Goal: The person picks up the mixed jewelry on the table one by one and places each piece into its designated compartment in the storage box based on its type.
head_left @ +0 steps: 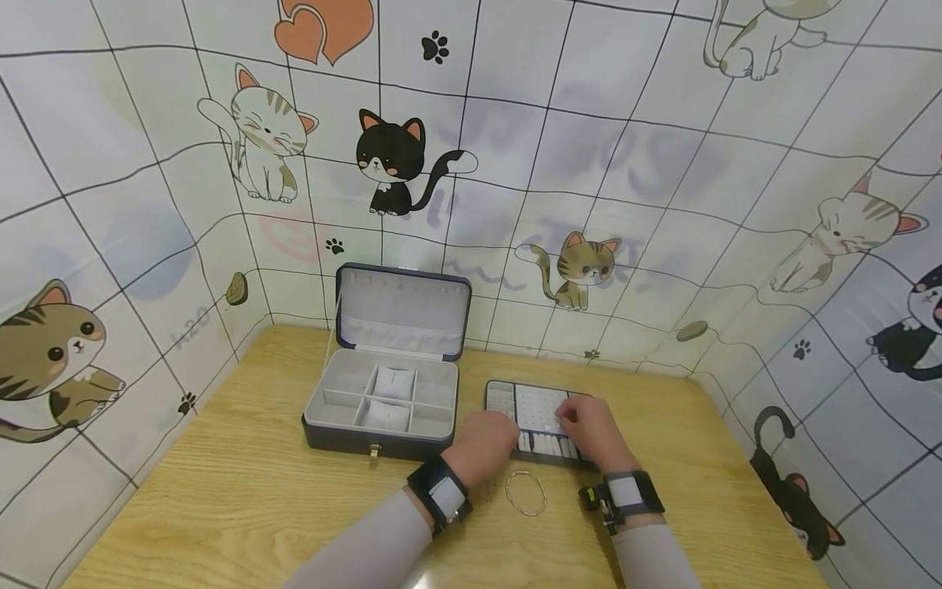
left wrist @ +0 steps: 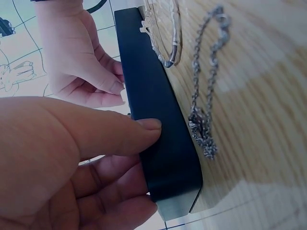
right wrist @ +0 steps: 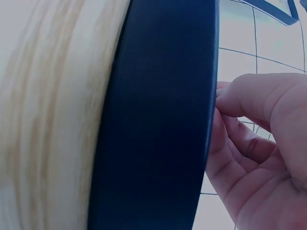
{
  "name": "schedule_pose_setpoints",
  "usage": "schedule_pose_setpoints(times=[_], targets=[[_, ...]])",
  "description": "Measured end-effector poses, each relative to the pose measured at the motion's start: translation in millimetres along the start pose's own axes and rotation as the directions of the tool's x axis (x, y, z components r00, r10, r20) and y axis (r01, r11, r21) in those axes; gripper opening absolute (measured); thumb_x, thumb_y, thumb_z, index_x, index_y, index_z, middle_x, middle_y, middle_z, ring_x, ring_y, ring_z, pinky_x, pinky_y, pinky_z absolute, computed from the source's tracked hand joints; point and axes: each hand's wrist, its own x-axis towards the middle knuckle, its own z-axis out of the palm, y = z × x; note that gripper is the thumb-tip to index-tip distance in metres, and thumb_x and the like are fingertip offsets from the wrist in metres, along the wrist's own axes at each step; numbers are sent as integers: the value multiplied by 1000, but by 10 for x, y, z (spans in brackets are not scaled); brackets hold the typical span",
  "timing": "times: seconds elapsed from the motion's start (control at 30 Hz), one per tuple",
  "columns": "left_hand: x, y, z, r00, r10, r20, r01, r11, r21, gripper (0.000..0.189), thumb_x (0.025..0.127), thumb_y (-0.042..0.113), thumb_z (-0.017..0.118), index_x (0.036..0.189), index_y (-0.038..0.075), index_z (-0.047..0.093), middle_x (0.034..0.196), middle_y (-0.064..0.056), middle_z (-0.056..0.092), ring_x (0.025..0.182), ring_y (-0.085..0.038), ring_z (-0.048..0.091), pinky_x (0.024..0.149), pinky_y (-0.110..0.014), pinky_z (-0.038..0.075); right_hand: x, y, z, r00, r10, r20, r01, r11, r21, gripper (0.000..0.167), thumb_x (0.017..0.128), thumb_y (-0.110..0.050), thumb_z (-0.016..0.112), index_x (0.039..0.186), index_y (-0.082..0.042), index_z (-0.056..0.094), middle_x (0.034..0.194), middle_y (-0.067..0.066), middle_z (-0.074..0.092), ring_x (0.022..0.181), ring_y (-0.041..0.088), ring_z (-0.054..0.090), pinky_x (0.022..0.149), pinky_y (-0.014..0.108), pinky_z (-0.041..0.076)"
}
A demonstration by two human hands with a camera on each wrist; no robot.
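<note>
as left hand [head_left: 480,448] grips tray [left wrist: 148,81], bracelet [head_left: 527,514] (nearby)

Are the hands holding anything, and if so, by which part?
The left hand grips the dark-blue rectangular tray by its near wall, beside the left corner. Whether the right hand holds anything cannot be told.

White gridded walls [head_left: 500,172] printed with cartoon cats [head_left: 390,155] rise behind and beside a yellowish wood-grain table [head_left: 221,483].

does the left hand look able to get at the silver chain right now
Probably yes: the silver chain lies uncovered on the table, beside the tray and close to the left hand. But that hand grips the tray, so it would likely need to let go first.
</note>
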Motion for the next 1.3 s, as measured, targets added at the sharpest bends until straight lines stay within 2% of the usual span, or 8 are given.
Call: schedule_pose_setpoints(times=[0.2,0.5,1.3], targets=[[1,0,-4,1000,-5,21,5,1000,-14,12,97,20,71,85,23,75,76,7,70,66,-9,58,54,-28,48,13,-13,9,1000,-15,-6,15,1000,-15,9,90,-1,76,94,-8,81,98,9,79,89,21,68,83,44,59],[-6,8,2,1000,-14,-18,14,1000,4,15,95,20,71,82,24,74,73,8,69,66,-8,59,55,-27,48,2,-3,32,993,-105,-62,104,994,-32,9,89,1,75,89,-6,82,95,8,80,91,23,73,85,46,60],[-14,8,-3,1000,-12,-18,12,1000,-6,13,95,18,72,83,23,74,73,7,69,65,-8,58,56,-27,49,6,20,72,993,-97,-70,95,995,-27,8,91,-1,78,91,-8,82,97,8,80,95,25,74,88,48,60]])
